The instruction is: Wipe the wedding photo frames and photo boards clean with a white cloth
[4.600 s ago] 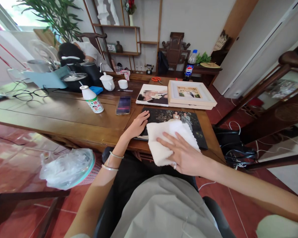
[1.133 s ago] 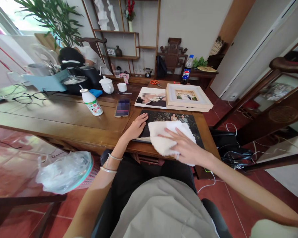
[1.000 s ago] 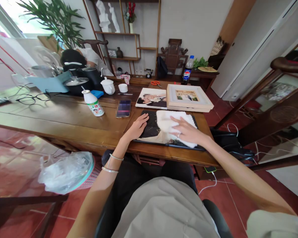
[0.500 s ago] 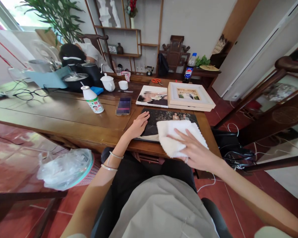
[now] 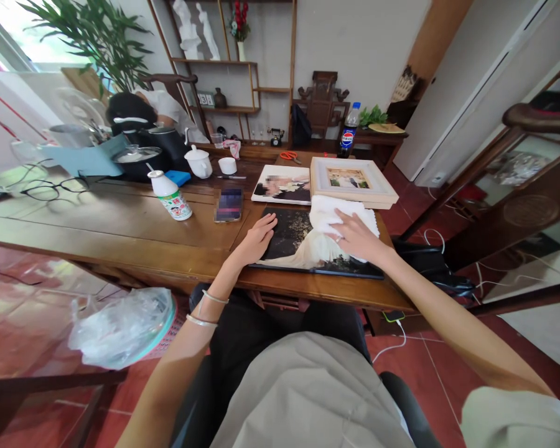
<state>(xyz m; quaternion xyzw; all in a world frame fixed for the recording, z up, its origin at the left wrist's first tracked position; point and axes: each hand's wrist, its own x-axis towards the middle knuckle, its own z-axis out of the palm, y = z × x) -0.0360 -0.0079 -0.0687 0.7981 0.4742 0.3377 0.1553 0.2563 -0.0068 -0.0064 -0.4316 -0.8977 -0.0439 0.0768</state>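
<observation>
A dark wedding photo panel lies flat at the table's front edge, a pale gown spread across its lower part. My left hand rests on the panel's left side, its fingers stretched out and holding nothing. On the panel's upper right, my right hand holds a white cloth against the surface. The cloth hides the people in the picture. Just behind are a second photo panel and a white framed photo atop a box-like stack.
A phone and a white drink bottle with a straw stand left of the panel. Behind are a teapot, a white cup, orange-handled pliers and a cola bottle. A person sits at the far left.
My right hand has slid the white cloth away from me and slightly left, uncovering the gown and the panel's lower right. My left hand stays in place on the panel.
</observation>
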